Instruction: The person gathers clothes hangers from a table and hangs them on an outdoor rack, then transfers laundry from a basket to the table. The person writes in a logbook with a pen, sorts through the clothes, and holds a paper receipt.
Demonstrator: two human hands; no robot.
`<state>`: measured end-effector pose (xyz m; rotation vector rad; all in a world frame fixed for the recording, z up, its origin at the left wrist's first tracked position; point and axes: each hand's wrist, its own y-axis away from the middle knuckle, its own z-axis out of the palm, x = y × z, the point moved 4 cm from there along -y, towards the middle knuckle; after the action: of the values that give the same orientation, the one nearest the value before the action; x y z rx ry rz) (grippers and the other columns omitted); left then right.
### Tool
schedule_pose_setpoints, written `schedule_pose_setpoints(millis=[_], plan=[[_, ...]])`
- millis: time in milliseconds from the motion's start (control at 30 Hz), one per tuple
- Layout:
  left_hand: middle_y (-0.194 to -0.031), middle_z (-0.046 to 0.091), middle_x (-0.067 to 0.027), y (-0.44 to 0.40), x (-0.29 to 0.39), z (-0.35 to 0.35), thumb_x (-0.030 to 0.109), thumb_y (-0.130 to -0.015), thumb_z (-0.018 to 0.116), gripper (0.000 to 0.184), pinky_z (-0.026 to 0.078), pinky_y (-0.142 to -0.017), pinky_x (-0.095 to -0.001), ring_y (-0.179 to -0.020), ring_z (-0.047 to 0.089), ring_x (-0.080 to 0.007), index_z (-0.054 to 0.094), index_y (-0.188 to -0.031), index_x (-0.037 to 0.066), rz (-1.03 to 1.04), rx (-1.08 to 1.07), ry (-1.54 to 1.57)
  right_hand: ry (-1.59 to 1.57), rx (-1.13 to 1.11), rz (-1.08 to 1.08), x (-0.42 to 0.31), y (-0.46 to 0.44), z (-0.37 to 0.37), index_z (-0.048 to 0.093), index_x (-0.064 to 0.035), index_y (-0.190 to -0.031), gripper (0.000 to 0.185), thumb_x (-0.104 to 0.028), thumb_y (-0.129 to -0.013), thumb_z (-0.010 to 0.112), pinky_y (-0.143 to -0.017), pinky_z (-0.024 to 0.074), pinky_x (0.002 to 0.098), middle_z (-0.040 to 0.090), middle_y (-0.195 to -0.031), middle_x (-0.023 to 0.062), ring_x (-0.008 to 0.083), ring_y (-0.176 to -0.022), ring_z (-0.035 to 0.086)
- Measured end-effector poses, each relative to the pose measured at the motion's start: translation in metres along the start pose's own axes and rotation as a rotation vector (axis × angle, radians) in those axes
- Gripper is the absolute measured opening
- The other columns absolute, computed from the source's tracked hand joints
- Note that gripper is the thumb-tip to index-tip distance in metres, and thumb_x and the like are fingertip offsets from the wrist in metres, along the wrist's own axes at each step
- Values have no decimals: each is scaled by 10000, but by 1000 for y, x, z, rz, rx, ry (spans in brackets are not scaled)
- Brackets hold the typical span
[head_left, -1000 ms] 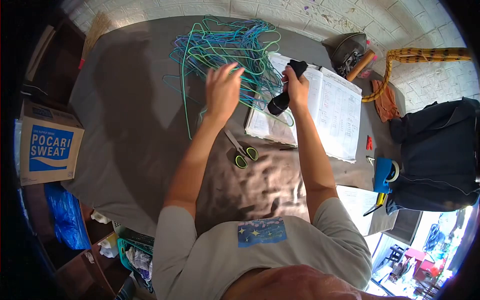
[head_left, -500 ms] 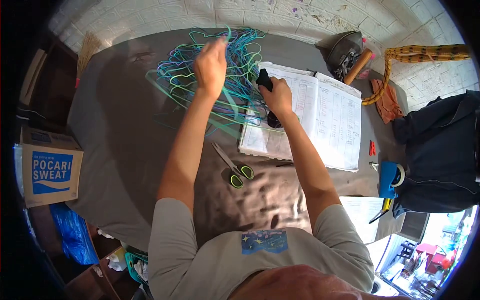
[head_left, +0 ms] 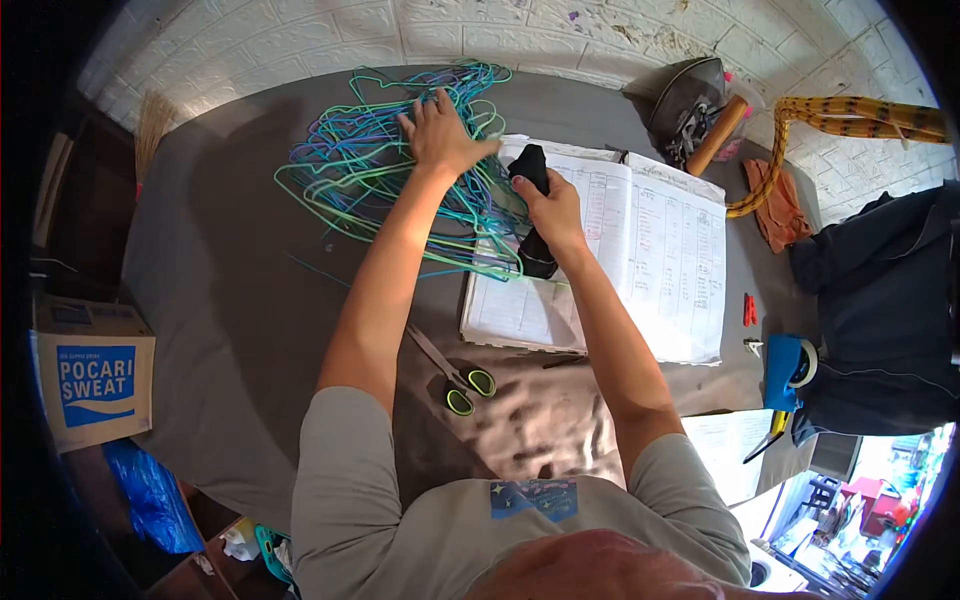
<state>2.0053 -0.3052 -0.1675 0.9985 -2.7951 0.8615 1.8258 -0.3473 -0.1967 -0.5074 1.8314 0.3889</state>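
Note:
My left hand [head_left: 440,138] lies with its fingers spread over a loose heap of green, blue and purple cord [head_left: 350,170]. My right hand [head_left: 553,208] is wrapped round a black cloth-like bundle [head_left: 537,256], above the left page of an open ledger [head_left: 670,260]. Strands of the cord reach from the heap to the bundle and across the ledger's edge. Scissors with black and green handles [head_left: 462,388] rest on the brown cloth below my hands.
At the right are red clips [head_left: 750,310], a blue tape dispenser [head_left: 784,372], a dark garment [head_left: 880,310], an orange cloth [head_left: 778,208] and yellow rope [head_left: 850,118]. A cardboard box [head_left: 98,375] stands at the left; a wooden handle [head_left: 716,136] lies at the back.
My left hand came down from a raised position onto the cord heap. My right hand moved left and a little lower with the black bundle. The view shifted, and a green strand changed position.

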Motion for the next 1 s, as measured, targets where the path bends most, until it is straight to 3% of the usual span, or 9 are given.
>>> schedule_pose_setpoints(millis=[67,200,300,433,500,567,667,833,1000], plan=[[-1016,570,-228,-15,-8,11,364,-639,697,726,253,-1005,-506,-1005,523,-333,425,-1163,-59,-13,-75,205,-80,-27,35,-4,-3,0,586,16,-828,264,-241,-776,614,-585,434,355,601,-665,160,275,-604,576],[-931,592,-213,-30,-19,27,315,-711,663,531,307,-980,-432,-924,554,-334,507,-1080,-33,12,99,167,107,84,-179,-18,-12,0,589,-3,-842,261,-257,-784,602,-603,437,376,607,-686,173,325,-640,584],[-984,575,-214,-40,-12,25,392,-691,680,595,351,-911,-437,-958,527,-364,509,-1102,-4,-48,-11,157,184,84,-180,-19,-14,6,591,-22,-856,257,-271,-790,590,-622,436,399,610,-702,182,369,-681,578],[-1068,549,-194,-41,-7,14,483,-636,706,693,344,-904,-443,-1024,500,-336,514,-1104,9,-152,16,-18,-46,91,-90,-5,-18,10,583,-23,-863,249,-264,-800,594,-585,421,338,593,-663,134,252,-605,551],[-1126,525,-176,-41,-12,22,557,-576,715,816,305,-939,-460,-1068,479,-311,494,-1141,11,-338,-227,-306,-134,85,-11,1,-18,9,580,-18,-861,248,-258,-804,598,-568,412,308,585,-650,109,191,-581,532],[-1137,540,-168,-46,-11,27,571,-553,716,790,256,-968,-484,-1097,467,-316,548,-1113,40,-363,-226,-315,-248,76,-25,3,-16,10,576,-4,-864,223,-220,-816,604,-547,383,254,566,-642,44,88,-597,466],[-1124,582,-118,-56,-8,32,484,-581,722,548,211,-983,-490,-1138,446,-318,657,-985,119,-346,-408,-227,-336,80,-13,-3,-8,12,577,8,-876,187,-174,-831,594,-568,385,233,570,-685,13,64,-638,454],[-1118,588,-104,-72,1,43,341,-635,687,433,263,-951,-442,-1093,492,-305,649,-1003,116,-327,-483,-281,-453,85,-41,-9,-1,21,574,8,-908,180,-160,-845,586,-632,392,211,579,-770,15,68,-706,465],[-1052,624,-82,-74,0,52,267,-671,643,362,326,-898,-411,-1033,550,-273,645,-999,115,-376,-411,-317,-502,36,-16,-7,-2,21,571,-40,-895,182,-211,-840,602,-488,370,201,560,-721,-7,50,-547,444]])
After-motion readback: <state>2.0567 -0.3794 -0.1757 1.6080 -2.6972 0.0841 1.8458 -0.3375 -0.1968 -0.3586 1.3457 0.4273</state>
